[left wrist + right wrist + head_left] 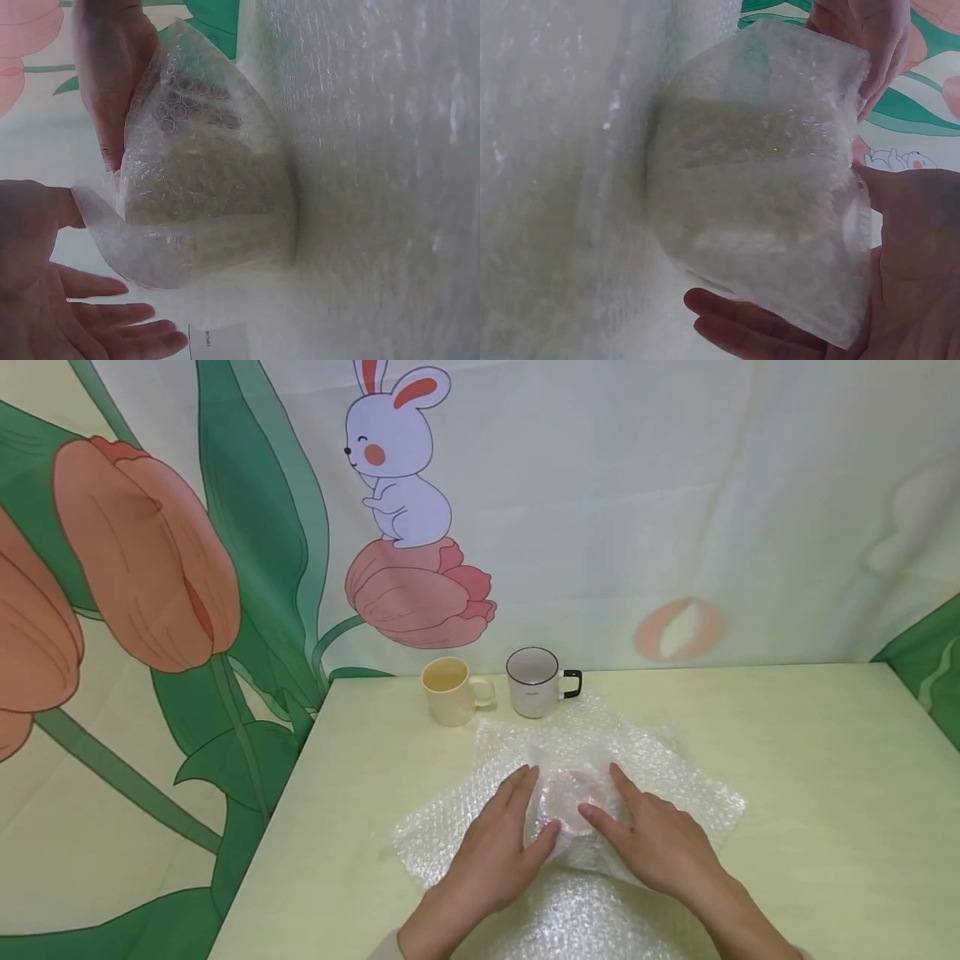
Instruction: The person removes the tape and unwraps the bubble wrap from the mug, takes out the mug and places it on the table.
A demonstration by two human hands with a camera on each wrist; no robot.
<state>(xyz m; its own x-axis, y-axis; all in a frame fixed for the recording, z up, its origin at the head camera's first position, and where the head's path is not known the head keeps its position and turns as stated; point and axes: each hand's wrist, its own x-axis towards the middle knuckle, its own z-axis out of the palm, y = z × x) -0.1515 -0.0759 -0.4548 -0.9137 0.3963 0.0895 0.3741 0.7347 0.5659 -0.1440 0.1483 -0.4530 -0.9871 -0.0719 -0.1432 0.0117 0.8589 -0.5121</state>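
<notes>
A rounded bundle of bubble wrap [573, 800] stands on the table between my two hands. Its inside shows only as a blurred, pale brownish shape through the layers in the left wrist view, and I cannot tell what it is. My left hand [495, 847] lies along its left side, fingers straight and thumb at the top edge. On the other side, my right hand [663, 843] has its fingers extended, with the thumb over the top. Loose flaps of wrap [142, 262] stick up at the bundle's rim. A flat sheet of bubble wrap [442, 822] spreads beneath it.
Behind the wrap stand a yellow mug [447, 697] and a white mug [531, 689] with a dark rim and black handle, side by side. A printed cloth [600, 510] with a rabbit and tulips hangs behind the pale table [817, 810].
</notes>
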